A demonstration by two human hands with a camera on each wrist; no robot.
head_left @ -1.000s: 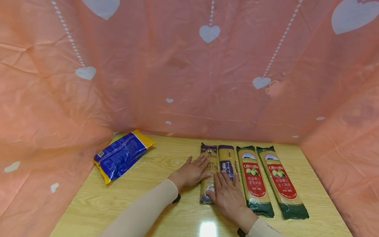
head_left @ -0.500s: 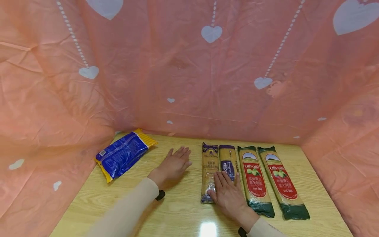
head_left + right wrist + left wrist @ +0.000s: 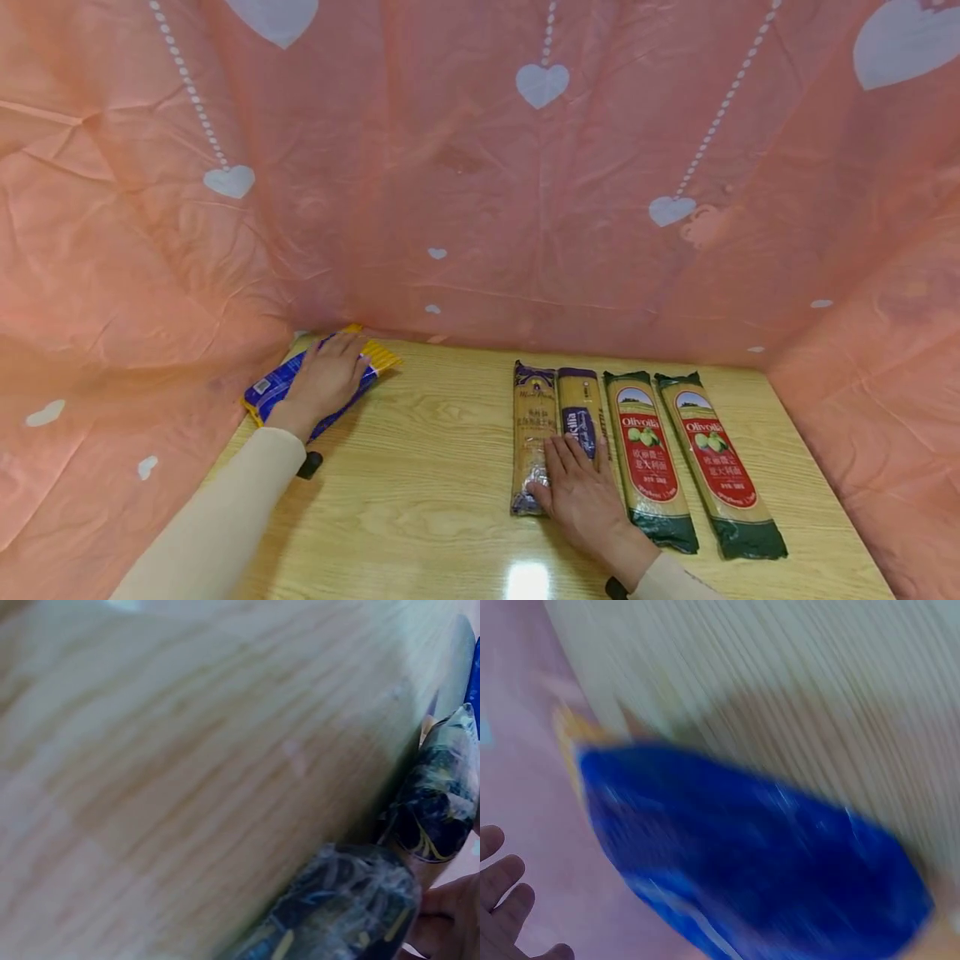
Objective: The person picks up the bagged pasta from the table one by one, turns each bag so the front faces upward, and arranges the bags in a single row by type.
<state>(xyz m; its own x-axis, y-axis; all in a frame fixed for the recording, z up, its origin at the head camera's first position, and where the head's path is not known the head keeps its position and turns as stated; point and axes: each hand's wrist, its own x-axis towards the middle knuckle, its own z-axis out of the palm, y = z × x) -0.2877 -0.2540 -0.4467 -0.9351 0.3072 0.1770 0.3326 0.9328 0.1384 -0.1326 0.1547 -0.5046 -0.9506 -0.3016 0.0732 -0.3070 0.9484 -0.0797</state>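
Observation:
At the left, my left hand [image 3: 324,379] is over a blue plastic bag [image 3: 273,385] with yellow ends, fingers extended toward its far end. In the left wrist view, the fingers [image 3: 508,881] appear beside the blurred blue bag; whether they touch it I cannot tell. My right hand [image 3: 585,500] rests, fingers spread, on two packs of spaghetti lying side by side. One is a purple-ended spaghetti pack [image 3: 532,417]; the other is a spaghetti pack with a purple label [image 3: 577,408], its lower part hidden by the hand.
Two green-ended Olivoila spaghetti packs [image 3: 643,450] with red labels lie to the right of the right hand. All packs lie on a wood-grain table [image 3: 420,483]. A pink cloth with white hearts [image 3: 450,167] stands around its back and sides.
My left hand has left the purple-ended spaghetti pack and moved left across the table to the blue bag. The right hand has stayed on the two packs.

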